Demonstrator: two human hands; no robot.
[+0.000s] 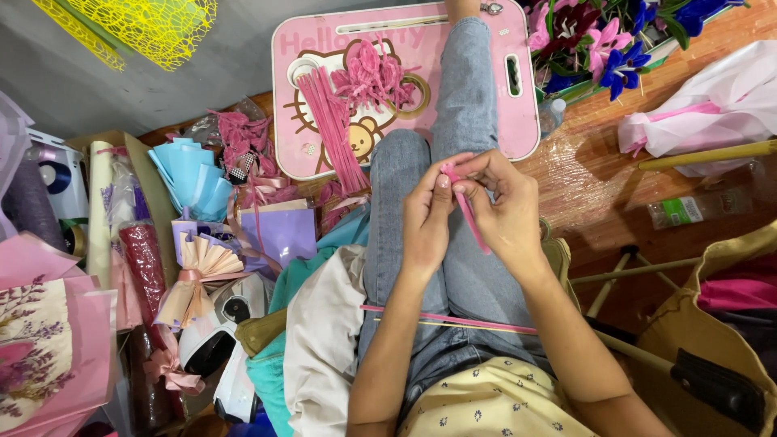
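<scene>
I see left hand [426,217] and right hand [500,206] meeting above denim-clad knee, both pinching pink pipe cleaner [468,212]. Left fingertips grip upper end; right thumb and forefinger hold stem just below, loose tail slanting down across right palm. Judgement: bend goes best with grips close together, twist small and even. Spare pink pipe cleaners [333,129] lie well apart on pink lap tray [528,121]; thin stick [453,324] crosses lap.
</scene>
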